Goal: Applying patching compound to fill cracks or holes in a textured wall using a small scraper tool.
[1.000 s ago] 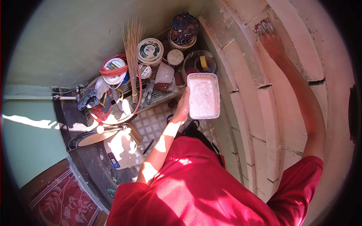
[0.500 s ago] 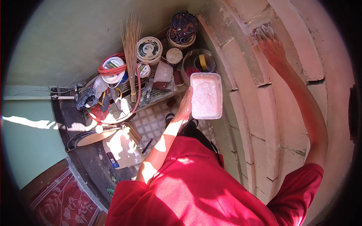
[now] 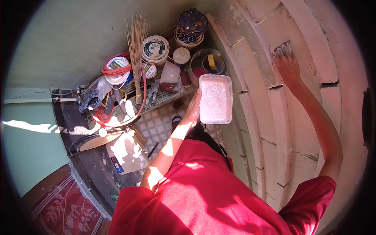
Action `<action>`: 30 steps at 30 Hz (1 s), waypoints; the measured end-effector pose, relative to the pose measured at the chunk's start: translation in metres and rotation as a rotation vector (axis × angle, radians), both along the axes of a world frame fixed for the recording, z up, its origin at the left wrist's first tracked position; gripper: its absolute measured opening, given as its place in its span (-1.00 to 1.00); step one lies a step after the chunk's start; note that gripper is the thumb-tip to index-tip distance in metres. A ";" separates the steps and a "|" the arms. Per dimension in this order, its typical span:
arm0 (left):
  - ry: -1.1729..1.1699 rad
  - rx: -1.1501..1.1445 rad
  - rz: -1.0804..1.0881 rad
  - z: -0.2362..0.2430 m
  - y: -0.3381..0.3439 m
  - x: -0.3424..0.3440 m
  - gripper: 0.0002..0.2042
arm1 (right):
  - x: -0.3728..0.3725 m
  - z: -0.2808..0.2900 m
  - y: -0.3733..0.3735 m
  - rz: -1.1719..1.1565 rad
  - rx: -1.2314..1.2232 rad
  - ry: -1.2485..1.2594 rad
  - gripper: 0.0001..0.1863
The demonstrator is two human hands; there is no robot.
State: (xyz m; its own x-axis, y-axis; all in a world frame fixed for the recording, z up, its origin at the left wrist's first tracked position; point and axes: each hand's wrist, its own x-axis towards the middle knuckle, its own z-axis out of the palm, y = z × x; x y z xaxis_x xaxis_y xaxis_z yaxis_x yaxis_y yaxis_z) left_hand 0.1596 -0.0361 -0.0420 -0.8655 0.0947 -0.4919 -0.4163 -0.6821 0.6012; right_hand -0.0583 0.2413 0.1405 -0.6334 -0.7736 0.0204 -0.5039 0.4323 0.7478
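My left hand (image 3: 193, 106) grips the side of a rectangular clear plastic tub (image 3: 230, 100), level in front of my body. Wet, pale pinkish-white paint (image 3: 215, 100) fills much of it. Out to the right, my right hand (image 3: 288, 68) reaches up to the stepped, pale stone-like wall (image 3: 297, 131). Its whitish-smeared fingers press a small dark reddish, rough pad (image 3: 282, 47) against the wall's face. The fingers cover most of the pad, so its exact kind cannot be made out.
A slatted bench (image 3: 156, 100) on the left carries lidded buckets (image 3: 156, 49), a stick broom (image 3: 137, 58), a coiled red hose (image 3: 116, 72) and a clear bowl (image 3: 196, 60). Beside it lie a beige plastic container (image 3: 127, 152) and a dark ledge (image 3: 94, 164). Tiles (image 3: 158, 125) cover the floor.
My right hand has slid down and slightly to the right along the wall, with the pad still under its fingers. The tub in my left hand has barely shifted.
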 end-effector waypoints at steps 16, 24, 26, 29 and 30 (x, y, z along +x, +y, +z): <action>0.026 0.039 -0.002 0.001 -0.011 0.011 -0.32 | 0.018 0.000 0.015 -0.120 0.004 0.021 -0.83; 0.015 0.008 -0.060 0.016 -0.007 0.009 -0.27 | 0.029 0.018 -0.008 0.121 -0.180 0.051 -0.80; -0.024 -0.010 -0.088 0.017 -0.001 0.006 -0.25 | -0.013 0.010 -0.009 0.146 -0.219 0.028 -0.81; -0.090 -0.060 -0.119 0.019 0.003 0.005 -0.20 | -0.032 0.007 -0.010 0.045 -0.245 -0.001 -0.83; -0.108 -0.090 -0.126 0.021 0.003 0.005 -0.18 | -0.033 0.010 -0.009 -0.033 -0.242 -0.035 -0.83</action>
